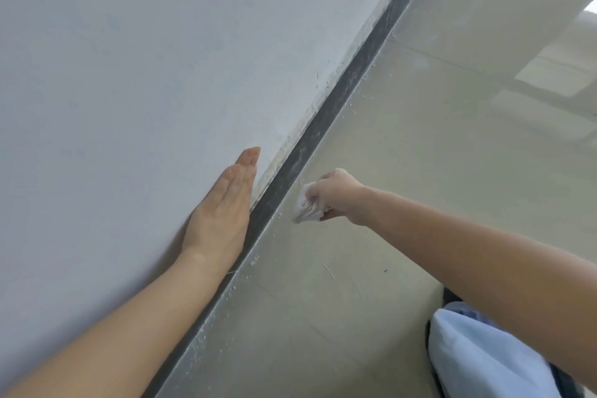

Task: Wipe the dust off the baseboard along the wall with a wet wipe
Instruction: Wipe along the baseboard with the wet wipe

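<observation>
- Your right grip [336, 194]: fingers curled, pinching the bunched wipe [307, 207]. Wipe sits low, just beside the baseboard [339, 97] at the floor [420, 187] edge.
- Your left grip [223, 207]: spread flat on the wall [129, 74].
- Risk, imo: wad rides the floor, misses the baseboard's top lip, and grit smears.
- Count: 1 wipe, 1 baseboard, 2 grips.

Two hands [217, 216] [336, 195], one wipe [307, 207], one baseboard [328, 113]
</observation>
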The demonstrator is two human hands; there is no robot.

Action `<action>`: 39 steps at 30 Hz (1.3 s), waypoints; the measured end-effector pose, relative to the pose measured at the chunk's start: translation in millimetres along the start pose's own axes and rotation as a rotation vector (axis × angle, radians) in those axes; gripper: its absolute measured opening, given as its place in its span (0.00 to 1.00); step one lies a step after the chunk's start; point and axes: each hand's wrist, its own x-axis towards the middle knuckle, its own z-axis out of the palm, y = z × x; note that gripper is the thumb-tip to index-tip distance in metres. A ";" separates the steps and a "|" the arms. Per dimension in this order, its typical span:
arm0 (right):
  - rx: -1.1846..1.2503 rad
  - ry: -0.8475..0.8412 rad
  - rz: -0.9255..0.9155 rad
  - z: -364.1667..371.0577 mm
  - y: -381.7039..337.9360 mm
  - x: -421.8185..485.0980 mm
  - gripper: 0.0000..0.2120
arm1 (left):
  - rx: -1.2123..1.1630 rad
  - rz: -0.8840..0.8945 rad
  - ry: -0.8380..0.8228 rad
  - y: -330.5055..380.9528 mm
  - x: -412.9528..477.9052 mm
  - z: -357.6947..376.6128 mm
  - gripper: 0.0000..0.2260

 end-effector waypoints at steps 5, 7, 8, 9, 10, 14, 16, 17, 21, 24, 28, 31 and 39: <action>0.132 -0.225 0.091 19.8 6.6 10.1 0.08 | -0.094 -0.023 -0.150 -2.9 3.6 -16.7 0.33; 0.162 -0.278 0.109 25.8 9.2 9.3 0.07 | -0.091 -0.047 -0.167 -4.9 6.5 -23.2 0.33; 0.169 -0.302 0.115 28.4 10.9 7.6 0.06 | -0.095 -0.046 -0.177 -6.7 6.9 -26.2 0.32; 0.174 -0.317 0.119 31.0 13.0 6.2 0.06 | -0.090 -0.037 -0.179 -7.7 6.4 -28.0 0.32; 0.175 -0.326 0.123 33.8 16.0 5.9 0.05 | -0.081 -0.034 -0.171 -8.9 5.4 -28.8 0.31; 0.126 -0.371 0.192 50.5 34.4 0.4 0.10 | -0.043 -0.056 -0.093 -12.8 -14.1 -25.2 0.29; 0.177 -0.402 0.242 58.3 41.1 0.2 0.11 | -0.037 -0.089 -0.061 -9.4 -26.4 -18.6 0.30; 0.214 -0.412 0.262 61.8 43.4 0.8 0.11 | -0.041 -0.107 -0.057 -7.3 -29.7 -15.9 0.30; 0.383 -0.456 0.295 82.7 55.3 3.8 0.15 | -0.023 -0.157 -0.041 0.4 -33.1 -8.5 0.28; 0.494 -0.440 0.315 99.8 54.0 2.3 0.15 | 0.046 -0.111 -0.030 -0.3 -36.6 -7.5 0.26; 0.555 -0.351 0.353 84.0 20.9 13.1 0.08 | 0.037 -0.097 -0.028 -6.4 -51.4 -8.6 0.30; 0.518 -0.241 0.242 52.3 -5.2 29.0 0.10 | 0.002 -0.119 -0.037 -7.6 -56.1 -8.4 0.31; 0.793 0.060 0.092 7.7 9.1 33.4 0.07 | -0.029 -0.151 -0.080 -5.8 -54.2 -8.5 0.37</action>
